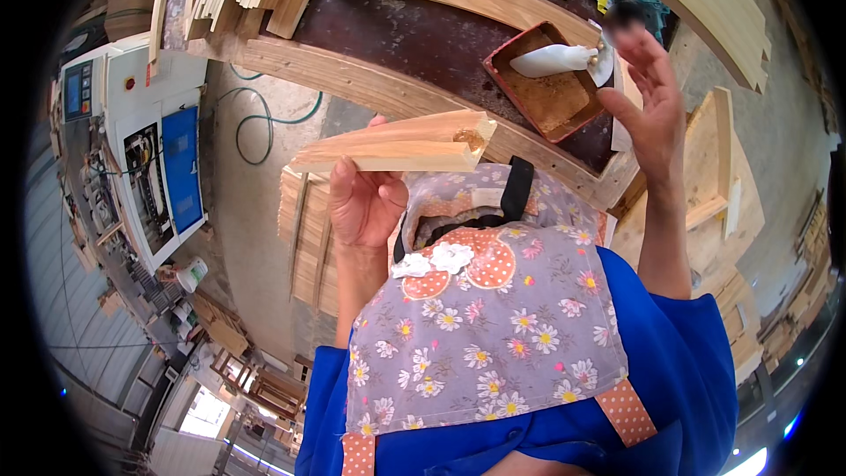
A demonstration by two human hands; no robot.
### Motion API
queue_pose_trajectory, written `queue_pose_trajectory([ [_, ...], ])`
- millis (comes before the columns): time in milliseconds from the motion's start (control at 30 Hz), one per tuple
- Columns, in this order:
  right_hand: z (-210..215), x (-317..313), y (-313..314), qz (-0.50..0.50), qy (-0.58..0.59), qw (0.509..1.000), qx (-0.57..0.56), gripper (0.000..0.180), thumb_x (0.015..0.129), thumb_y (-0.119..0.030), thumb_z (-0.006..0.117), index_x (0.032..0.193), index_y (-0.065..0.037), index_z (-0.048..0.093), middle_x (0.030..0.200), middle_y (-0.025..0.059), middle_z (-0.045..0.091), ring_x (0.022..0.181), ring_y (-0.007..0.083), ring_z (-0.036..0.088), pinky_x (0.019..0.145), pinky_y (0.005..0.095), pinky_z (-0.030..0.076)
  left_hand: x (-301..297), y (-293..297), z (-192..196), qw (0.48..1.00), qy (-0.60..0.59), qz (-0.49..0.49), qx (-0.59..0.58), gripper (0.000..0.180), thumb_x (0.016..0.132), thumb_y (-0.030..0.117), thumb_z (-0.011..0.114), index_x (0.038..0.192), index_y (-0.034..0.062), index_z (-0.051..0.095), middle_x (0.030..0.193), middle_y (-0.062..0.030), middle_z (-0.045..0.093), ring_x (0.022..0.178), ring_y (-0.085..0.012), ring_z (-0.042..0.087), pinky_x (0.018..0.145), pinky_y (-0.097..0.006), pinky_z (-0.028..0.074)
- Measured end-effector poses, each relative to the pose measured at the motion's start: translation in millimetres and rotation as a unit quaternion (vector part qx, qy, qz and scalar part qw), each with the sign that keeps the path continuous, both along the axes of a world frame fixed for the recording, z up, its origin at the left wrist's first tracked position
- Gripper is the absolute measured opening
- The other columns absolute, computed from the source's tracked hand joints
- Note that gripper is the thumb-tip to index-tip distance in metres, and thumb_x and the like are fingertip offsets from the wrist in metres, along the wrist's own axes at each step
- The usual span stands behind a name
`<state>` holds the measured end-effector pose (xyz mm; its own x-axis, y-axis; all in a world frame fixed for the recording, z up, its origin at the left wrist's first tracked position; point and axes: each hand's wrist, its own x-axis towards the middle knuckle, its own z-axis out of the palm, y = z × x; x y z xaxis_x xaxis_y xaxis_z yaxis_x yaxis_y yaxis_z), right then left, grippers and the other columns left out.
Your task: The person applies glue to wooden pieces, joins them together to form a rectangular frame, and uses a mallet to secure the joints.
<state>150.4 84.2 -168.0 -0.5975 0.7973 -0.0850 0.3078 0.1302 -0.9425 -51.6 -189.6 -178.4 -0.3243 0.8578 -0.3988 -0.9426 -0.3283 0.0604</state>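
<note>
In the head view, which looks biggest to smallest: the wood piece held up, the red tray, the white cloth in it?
1. wood piece, though nearness to the camera enlarges it
2. red tray
3. white cloth

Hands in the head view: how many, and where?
2. The left hand grips a wooden piece at centre; the right hand is raised open at upper right, near a red tray. No others visible.

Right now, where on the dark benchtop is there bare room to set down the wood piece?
The dark benchtop is bare between the long plank at its near edge and the red tray. It is crowded around the tray, where the right hand hovers. The left hand holds the wood piece.
</note>
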Motion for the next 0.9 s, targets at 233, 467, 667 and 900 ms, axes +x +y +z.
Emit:
queue_pose_trajectory([
  [233,10.2,21.1,-7.1,-0.121,0.135,0.982,-0.047,0.023,0.086,-0.016,0.066,0.101,-0.002,0.060,0.089,0.0058,0.064,0.081,0.0095,0.058,0.075,0.0214,0.044,-0.7,0.9,4.7,0.998,0.061,0.001,-0.017,0.062,0.087,0.018,0.065,0.140,0.0026,0.035,0.135,-0.0096,0.050,0.113,-0.0159,0.056,0.068,-0.025,0.052],
  [467,32.3,28.5,-27.5,0.073,0.119,0.988,-0.069,0.027,0.081,-0.021,0.069,0.064,-0.002,0.059,0.060,0.0024,0.057,0.055,0.0077,0.050,0.050,0.0214,0.036,-1.3,1.8,14.4,0.993,0.110,-0.017,-0.049,0.067,0.085,0.014,0.066,0.141,0.0038,0.031,0.135,-0.0122,0.047,0.105,-0.0137,0.058,0.068,-0.025,0.051],
  [667,27.9,21.2,-30.9,0.119,0.051,0.990,-0.059,0.020,0.078,-0.014,0.072,0.067,-0.002,0.062,0.062,-0.0003,0.057,0.055,0.0046,0.047,0.049,0.0208,0.034,-1.7,-1.0,11.9,0.991,0.120,-0.028,-0.048,0.067,0.085,0.015,0.067,0.141,0.0046,0.031,0.139,-0.0115,0.044,0.106,-0.0134,0.057,0.068,-0.025,0.051],
  [900,29.9,14.7,-29.9,0.120,0.009,0.992,-0.021,0.013,0.077,-0.010,0.072,0.071,-0.001,0.064,0.063,-0.0018,0.057,0.056,0.0031,0.046,0.048,0.0195,0.034,-0.3,-4.3,6.4,0.996,0.088,-0.012,-0.030,0.059,0.090,0.020,0.061,0.140,0.0020,0.034,0.135,-0.0094,0.049,0.112,-0.0140,0.055,0.070,-0.027,0.052],
])
